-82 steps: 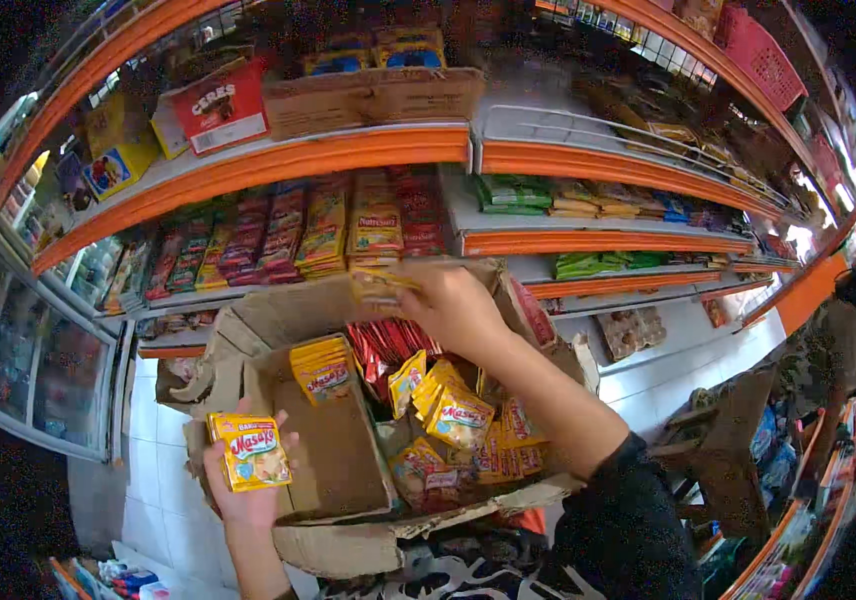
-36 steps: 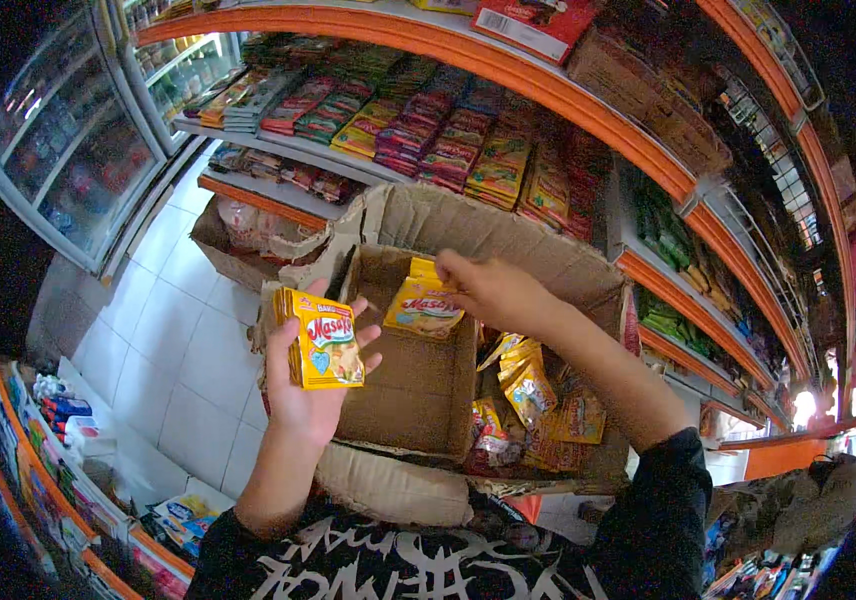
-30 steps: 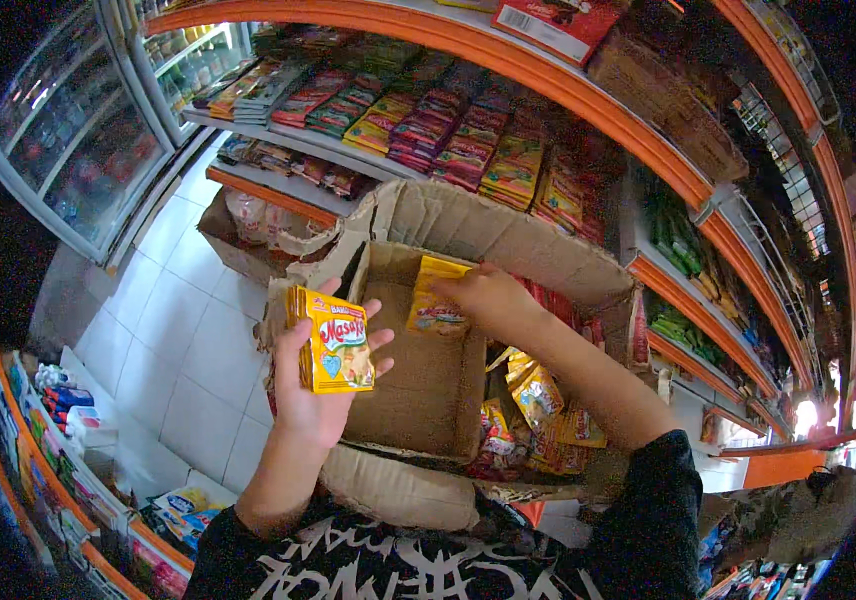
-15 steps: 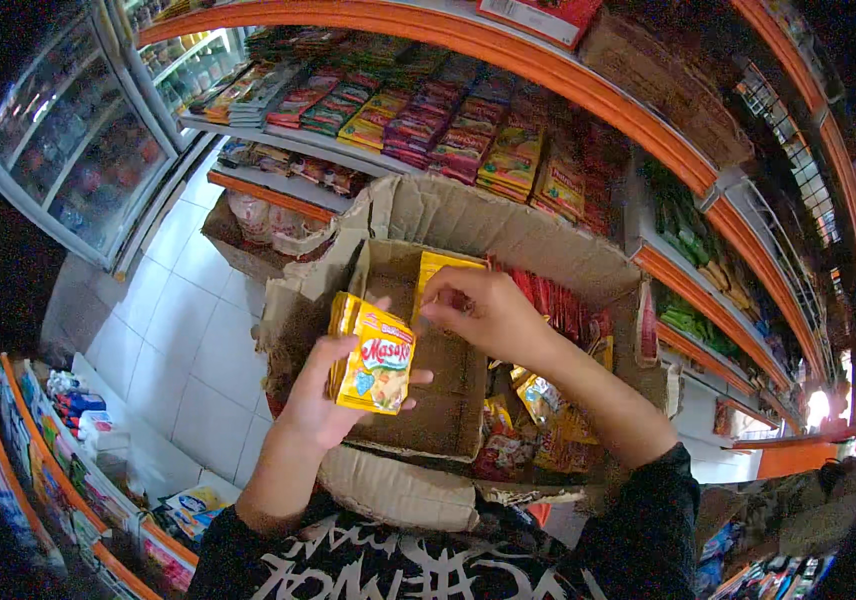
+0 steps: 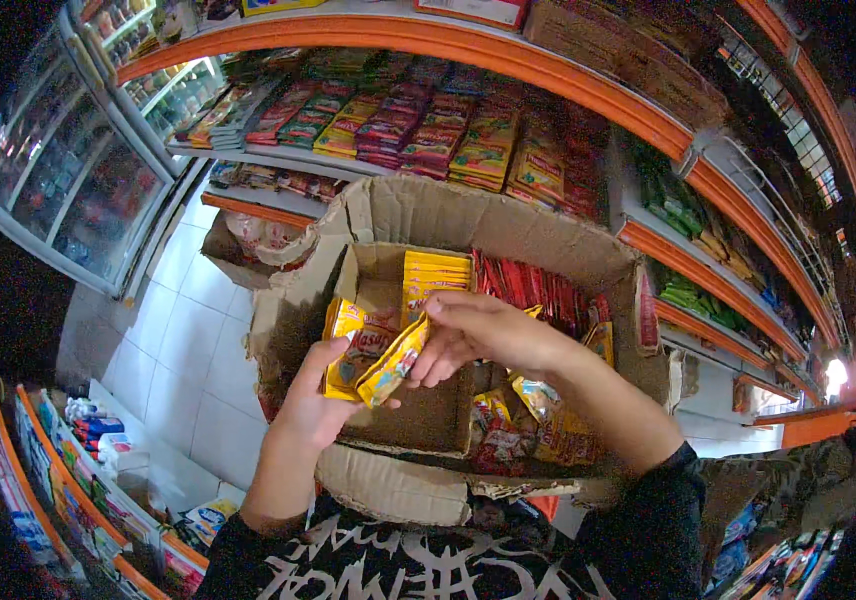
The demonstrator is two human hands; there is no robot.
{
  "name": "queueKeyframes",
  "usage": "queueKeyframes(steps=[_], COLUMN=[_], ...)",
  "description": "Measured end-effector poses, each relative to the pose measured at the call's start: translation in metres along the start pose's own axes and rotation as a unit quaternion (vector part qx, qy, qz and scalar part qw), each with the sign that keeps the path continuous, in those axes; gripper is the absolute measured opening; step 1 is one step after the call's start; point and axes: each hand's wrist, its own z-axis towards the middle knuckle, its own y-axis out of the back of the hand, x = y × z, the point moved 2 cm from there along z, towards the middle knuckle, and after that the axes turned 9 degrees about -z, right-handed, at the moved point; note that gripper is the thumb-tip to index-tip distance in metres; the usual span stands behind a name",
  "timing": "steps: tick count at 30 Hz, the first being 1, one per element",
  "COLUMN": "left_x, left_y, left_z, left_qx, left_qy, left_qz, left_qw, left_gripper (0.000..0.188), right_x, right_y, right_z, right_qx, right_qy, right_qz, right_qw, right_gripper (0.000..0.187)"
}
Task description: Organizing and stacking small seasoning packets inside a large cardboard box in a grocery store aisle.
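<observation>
Left hand (image 5: 308,405) is gripping yellow sachets (image 5: 344,325) above the cardboard box (image 5: 428,205), right hand (image 5: 483,332) is pinching tilted sachets (image 5: 390,370), and red packets (image 5: 533,290) are lying inside it.

Glass-doored fridge (image 5: 78,200) left of orange-edged shelves (image 5: 348,33); white floor tiles (image 5: 210,345) below

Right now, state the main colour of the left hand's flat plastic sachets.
Yellow; the flat plastic sachets in the left hand show best in the head view.
</observation>
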Motion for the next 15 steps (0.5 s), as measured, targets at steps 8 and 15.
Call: queueKeyframes(steps=[8, 15], left_x=[-0.005, -0.010], left_y=[-0.013, -0.008], left_z=[0.005, 0.004], left_qx=[-0.042, -0.049], left_qy=[-0.136, -0.137], left_qz=[-0.014, -0.039], left_qw=[0.990, 0.989], left_gripper=[0.063, 0.064], right_x=[-0.021, -0.012], right_y=[0.029, 0.033], right_z=[0.001, 0.000], right_qx=[0.010, -0.043], right_qy=[0.019, 0.136], right_qz=[-0.162, 0.115], right_qw=[0.987, 0.983], right_gripper=[0.030, 0.033])
